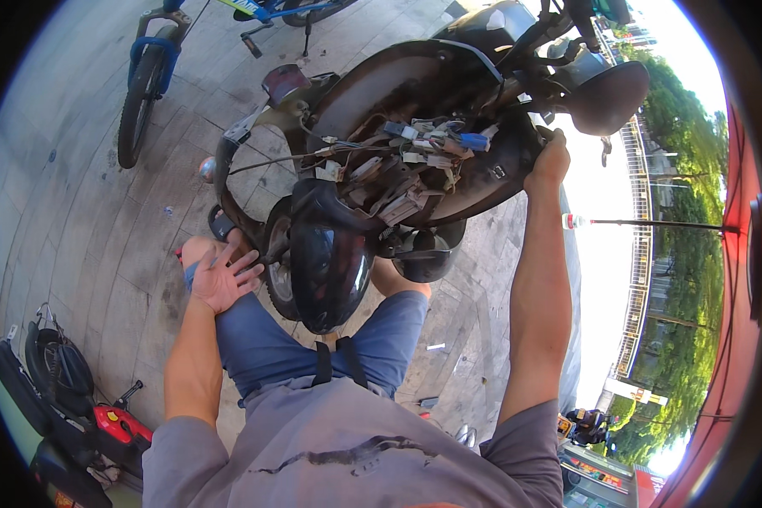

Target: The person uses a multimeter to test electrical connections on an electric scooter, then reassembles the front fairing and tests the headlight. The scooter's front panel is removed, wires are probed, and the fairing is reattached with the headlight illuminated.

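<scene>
A dark, partly stripped scooter (330, 254) stands between my knees, its front fender toward me. Inside its opened front shell lies a tangle of wires with white and blue connectors (436, 144). My right hand (550, 162) reaches forward and grips the edge of the black shell panel (493, 173), its fingers partly hidden behind the rim. Over my left knee, my left hand (226, 282) is palm up with fingers spread, holding nothing. Beside it is the scooter's front wheel (279, 258). A loose-looking black curved trim piece (224, 173) sticks out to the left.
A blue bicycle's front wheel (140, 106) stands at the far left on the paved ground (85, 220). Red and black vehicle parts (120, 423) are at the lower left. The scooter's mirror (605, 97) juts out at the upper right, with a railing (639, 254) beyond.
</scene>
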Demonstrator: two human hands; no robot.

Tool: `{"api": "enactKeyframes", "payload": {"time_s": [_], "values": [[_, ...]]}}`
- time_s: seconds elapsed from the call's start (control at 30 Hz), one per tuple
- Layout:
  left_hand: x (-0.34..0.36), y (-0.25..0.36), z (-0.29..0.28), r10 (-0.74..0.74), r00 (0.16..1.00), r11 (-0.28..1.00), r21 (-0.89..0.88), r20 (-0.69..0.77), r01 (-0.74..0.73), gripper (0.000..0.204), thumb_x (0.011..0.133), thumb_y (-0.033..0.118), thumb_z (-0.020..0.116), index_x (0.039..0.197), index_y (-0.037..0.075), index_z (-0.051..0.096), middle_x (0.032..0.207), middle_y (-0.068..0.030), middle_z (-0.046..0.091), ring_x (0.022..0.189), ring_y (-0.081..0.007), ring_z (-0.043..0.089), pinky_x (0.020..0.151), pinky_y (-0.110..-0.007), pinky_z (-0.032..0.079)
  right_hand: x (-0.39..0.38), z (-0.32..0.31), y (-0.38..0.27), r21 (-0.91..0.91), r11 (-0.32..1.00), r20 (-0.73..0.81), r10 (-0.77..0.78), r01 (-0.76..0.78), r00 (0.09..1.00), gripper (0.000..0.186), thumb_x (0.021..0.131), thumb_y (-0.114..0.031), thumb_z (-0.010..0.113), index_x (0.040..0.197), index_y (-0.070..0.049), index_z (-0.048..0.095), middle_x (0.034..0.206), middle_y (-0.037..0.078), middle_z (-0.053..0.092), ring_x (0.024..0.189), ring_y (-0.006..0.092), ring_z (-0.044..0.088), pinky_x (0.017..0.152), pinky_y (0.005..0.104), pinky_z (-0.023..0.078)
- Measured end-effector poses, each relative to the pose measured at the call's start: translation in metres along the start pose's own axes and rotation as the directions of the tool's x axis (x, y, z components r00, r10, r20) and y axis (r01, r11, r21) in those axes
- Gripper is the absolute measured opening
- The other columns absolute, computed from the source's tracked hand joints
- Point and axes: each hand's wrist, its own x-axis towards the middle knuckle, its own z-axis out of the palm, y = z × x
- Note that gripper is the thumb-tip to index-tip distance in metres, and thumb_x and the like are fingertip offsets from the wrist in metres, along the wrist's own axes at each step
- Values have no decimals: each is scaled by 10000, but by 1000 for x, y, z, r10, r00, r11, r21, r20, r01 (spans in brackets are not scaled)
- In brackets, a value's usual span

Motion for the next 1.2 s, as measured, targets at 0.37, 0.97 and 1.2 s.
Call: {"api": "enactKeyframes", "payload": {"time_s": [0.37,0.97,1.2], "values": [[3,2,-3,-9,999,1000,1,37,9,630,894,553,466,1417,236,316,1371,-203,426,1174,-441,485,910,-540,448,-3,-1,-1,15,1000,26,-7,7,1000,462,905,-301,402,996,78,650,906,154,651,792,224,627,752,321,515],[3,3,0,-12,1000,1000,22,25,11,635,874,541,508,1402,230,341,1372,-205,421,1171,-439,485,913,-545,446,-8,2,-4,79,997,15,-10,9,1000,452,904,-288,427,1008,106,622,924,184,642,791,252,638,742,333,530],[3,3,1,-14,1000,1000,27,25,14,634,877,536,506,1406,230,337,1369,-208,426,1176,-444,482,922,-543,442,-9,2,-4,57,998,14,-24,23,1000,445,903,-289,433,992,101,627,908,177,645,772,241,632,728,326,520]]}}
